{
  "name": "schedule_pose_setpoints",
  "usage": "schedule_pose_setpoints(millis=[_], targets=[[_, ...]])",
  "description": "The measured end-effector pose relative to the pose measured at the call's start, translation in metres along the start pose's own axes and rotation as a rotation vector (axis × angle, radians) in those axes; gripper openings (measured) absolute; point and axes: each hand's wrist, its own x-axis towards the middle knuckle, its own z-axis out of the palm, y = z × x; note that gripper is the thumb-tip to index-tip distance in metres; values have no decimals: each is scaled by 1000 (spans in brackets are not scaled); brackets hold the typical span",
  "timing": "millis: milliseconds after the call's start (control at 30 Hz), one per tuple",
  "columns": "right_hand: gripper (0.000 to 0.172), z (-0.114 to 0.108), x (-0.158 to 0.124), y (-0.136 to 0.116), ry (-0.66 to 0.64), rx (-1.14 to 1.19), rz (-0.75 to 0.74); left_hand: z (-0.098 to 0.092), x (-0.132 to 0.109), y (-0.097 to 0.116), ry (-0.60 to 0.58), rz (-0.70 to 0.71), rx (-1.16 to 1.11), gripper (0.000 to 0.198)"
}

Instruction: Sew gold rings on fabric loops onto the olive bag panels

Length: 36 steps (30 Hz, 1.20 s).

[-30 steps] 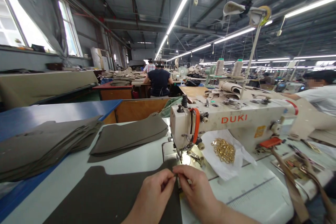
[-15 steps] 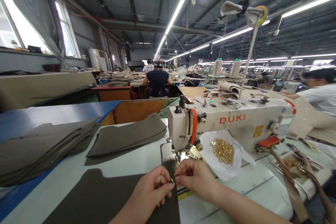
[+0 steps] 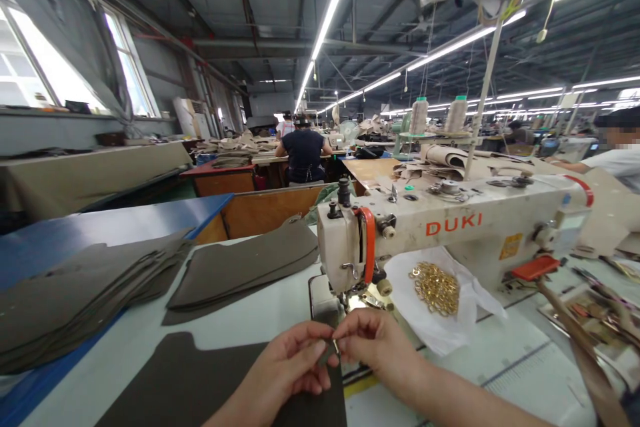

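Note:
My left hand and my right hand meet in front of the sewing machine, fingertips pinched together. Between them is a small gold metal ring, mostly covered by the fingers; its exact shape cannot be made out. Under my left hand lies a dark olive fabric panel, its right edge close to the needle area. Beyond my right hand, a heap of gold rings rests on a white plastic sheet.
Two stacks of cut panels, the nearer-centre stack and the left stack, lie left of the machine. At right stands a tray of tools and scraps with a hanging brown strap. One person sits ahead; another is at far right.
The fingertips of both hands have come closer together around the gold ring, which now stands more upright. The camera view has turned and shifted slightly.

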Motion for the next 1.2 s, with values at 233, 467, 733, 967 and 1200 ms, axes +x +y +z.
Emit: schedule_pose_setpoints(millis=[233, 467, 733, 967, 1200], targets=[[34, 3, -3, -2, 72, 13, 45, 6, -6, 7, -8, 2, -79, 41], [34, 6, -5, 1, 16, 3, 85, 11, -10, 10, -31, 27, 13, 29], [29, 11, -12, -2, 45, -28, 68, 7, -6, 8, -42, -12, 153, 26], [32, 11, -13, -7, -16, 34, 104, 3, -9, 7, -85, -36, 107, 23], [25, 10, -18, -15, -119, 170, 208, 7, -18, 14, -206, -43, 41, 13]])
